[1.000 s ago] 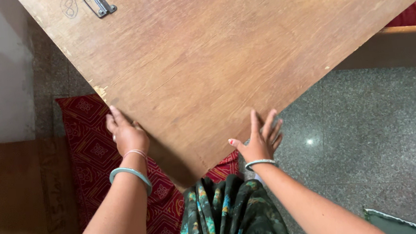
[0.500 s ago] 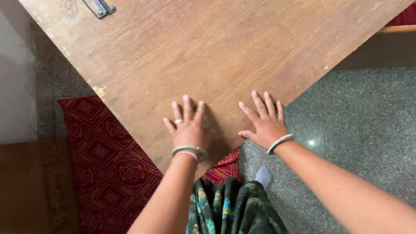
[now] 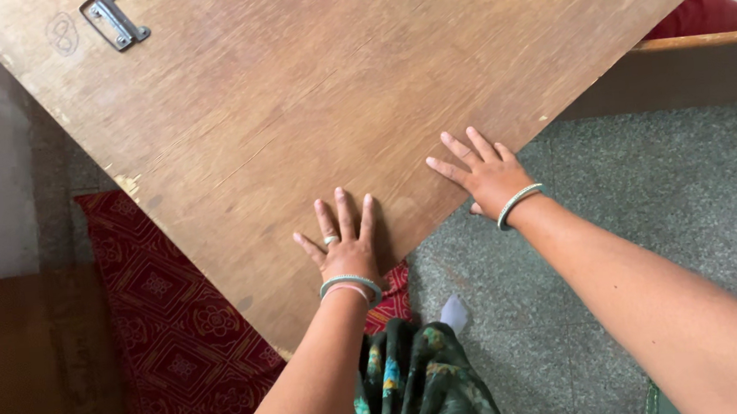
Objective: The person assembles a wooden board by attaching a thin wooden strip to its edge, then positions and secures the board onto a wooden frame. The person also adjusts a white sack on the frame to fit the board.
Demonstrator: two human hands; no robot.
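A large brown wooden board point(image 3: 308, 107) fills the upper half of the view, lying at an angle with one corner pointing toward me. My left hand point(image 3: 343, 244) lies flat on the board near that corner, fingers spread, a ring on one finger and bangles at the wrist. My right hand point(image 3: 484, 176) rests flat on the board's right edge, fingers spread, thumb tucked under the edge. Neither hand holds anything.
A metal latch plate point(image 3: 114, 20) is fixed near the board's far left corner. A dark red patterned mat point(image 3: 168, 337) lies under the board on the left. Grey speckled floor point(image 3: 647, 185) is at right. A wooden ledge point(image 3: 706, 40) with red cloth sits at upper right.
My left hand moved from the board's left edge to the top surface near the corner. My right hand slid up along the right edge, away from the corner.
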